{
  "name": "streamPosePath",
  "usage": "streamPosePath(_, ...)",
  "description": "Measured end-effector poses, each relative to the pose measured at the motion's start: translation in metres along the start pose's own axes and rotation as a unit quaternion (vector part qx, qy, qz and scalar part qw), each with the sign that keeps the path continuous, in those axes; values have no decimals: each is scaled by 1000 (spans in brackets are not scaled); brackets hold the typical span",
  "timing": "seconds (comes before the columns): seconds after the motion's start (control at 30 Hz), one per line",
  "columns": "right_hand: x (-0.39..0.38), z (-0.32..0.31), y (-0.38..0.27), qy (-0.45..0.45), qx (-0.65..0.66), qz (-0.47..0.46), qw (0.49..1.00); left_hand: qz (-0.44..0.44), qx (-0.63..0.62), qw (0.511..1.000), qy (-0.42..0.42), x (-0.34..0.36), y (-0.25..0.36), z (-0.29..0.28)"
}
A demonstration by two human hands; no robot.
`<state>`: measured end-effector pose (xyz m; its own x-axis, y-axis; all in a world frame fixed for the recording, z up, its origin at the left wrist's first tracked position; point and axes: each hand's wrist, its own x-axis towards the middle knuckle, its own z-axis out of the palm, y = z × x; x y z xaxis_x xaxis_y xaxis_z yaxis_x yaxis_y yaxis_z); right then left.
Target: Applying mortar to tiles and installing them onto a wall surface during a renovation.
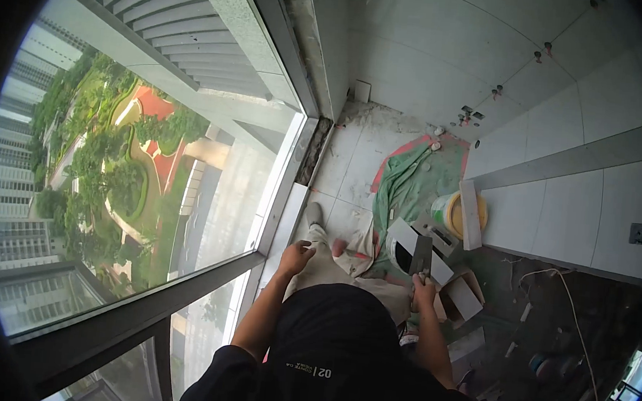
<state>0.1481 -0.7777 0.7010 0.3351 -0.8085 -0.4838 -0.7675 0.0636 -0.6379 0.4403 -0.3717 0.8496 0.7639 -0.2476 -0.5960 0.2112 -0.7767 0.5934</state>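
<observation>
The person's right hand is closed around the near end of a flat grey rectangular trowel-like tool, whose blade points forward, away from the body, directly ahead of the knuckles. Under and just beyond the blade stands a white container with a dark inside, and to the right of the hand, near it, sits an open brown cardboard box. The left hand is well apart from the tool, above the beige trousers on the window side; its fingers look loosely bent, but whether they press on anything cannot be told. Farther ahead, a crumpled green cloth with red edges covers part of the floor, beside a round yellow bucket with a pale board against it
</observation>
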Motion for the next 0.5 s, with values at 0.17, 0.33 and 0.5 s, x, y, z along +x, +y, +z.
streamPosePath(0.17,-12,46,-86,-141,-45,42,988,-20,-80,997,5,89,-46,-37)
streamPosePath(0.33,-21,137,-225,-194,-34,84,977,-182,-124,974,-52,155,-114,-77)
streamPosePath(0.5,-5,222,-337,-287,234,135,919,-145,-55,980,-125,198,-163,-110)
